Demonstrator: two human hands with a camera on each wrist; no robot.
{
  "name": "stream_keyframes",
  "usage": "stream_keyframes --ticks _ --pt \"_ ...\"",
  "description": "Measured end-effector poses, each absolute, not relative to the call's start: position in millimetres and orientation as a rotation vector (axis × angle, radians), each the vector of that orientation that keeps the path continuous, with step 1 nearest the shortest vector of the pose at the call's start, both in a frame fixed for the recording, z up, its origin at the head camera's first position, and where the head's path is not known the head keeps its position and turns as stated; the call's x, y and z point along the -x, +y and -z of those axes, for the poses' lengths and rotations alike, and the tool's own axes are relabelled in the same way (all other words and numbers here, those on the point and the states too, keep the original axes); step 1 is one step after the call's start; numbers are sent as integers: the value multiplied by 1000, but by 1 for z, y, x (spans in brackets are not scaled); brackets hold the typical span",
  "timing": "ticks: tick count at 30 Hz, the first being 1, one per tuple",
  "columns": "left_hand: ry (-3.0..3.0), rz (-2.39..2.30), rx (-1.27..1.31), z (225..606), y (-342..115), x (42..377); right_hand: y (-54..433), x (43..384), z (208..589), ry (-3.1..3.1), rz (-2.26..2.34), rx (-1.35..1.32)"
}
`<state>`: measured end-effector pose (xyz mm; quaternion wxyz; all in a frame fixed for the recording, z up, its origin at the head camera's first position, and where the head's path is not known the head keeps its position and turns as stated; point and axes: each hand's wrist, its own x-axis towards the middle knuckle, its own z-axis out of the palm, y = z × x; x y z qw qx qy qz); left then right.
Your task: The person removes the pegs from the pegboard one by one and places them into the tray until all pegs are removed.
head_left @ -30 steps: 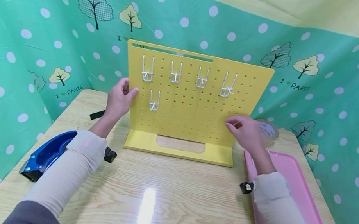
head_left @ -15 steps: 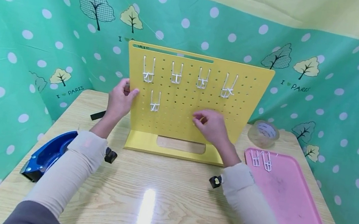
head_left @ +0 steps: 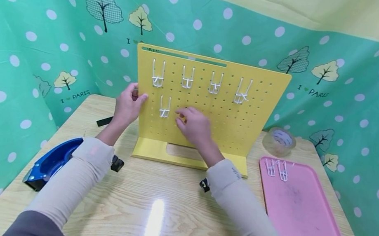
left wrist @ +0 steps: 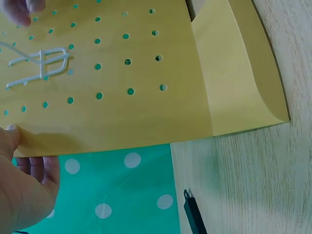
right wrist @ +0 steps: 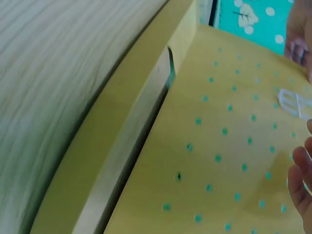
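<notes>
A yellow pegboard (head_left: 194,131) stands upright on its base, with several white wire hooks on it. My left hand (head_left: 128,105) grips its left edge, thumb in front and fingers behind, as the left wrist view also shows. Four-prong detail aside, the upper hooks, such as the leftmost one (head_left: 157,75), hang in a row. A single hook (head_left: 164,107) hangs lower on the left. Just right of that hook is my right hand (head_left: 196,126), its fingers loosely bent before the board with nothing visible in them.
On the right lies a pink tray (head_left: 302,220) with white wire hooks (head_left: 283,171) in its far corner. A roll of clear tape (head_left: 278,142) stands behind it. To the left are a blue tape dispenser (head_left: 49,165) and a slim black tool (left wrist: 194,212).
My right hand has moved left across the front of the board, from near its right edge to beside the lower hook. The left hand keeps its grip on the edge.
</notes>
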<state>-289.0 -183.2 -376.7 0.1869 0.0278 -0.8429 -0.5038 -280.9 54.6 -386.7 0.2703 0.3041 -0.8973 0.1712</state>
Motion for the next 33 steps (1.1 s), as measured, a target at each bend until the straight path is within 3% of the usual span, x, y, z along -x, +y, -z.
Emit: stream_keyframes --ticks 14,33 --pt "-2368 1390 -57 378 -183 290 16 284 397 -2392 -423 -702" --pt "-2358 1396 -47 377 -184 290 0 287 400 -2263 -444 -648"
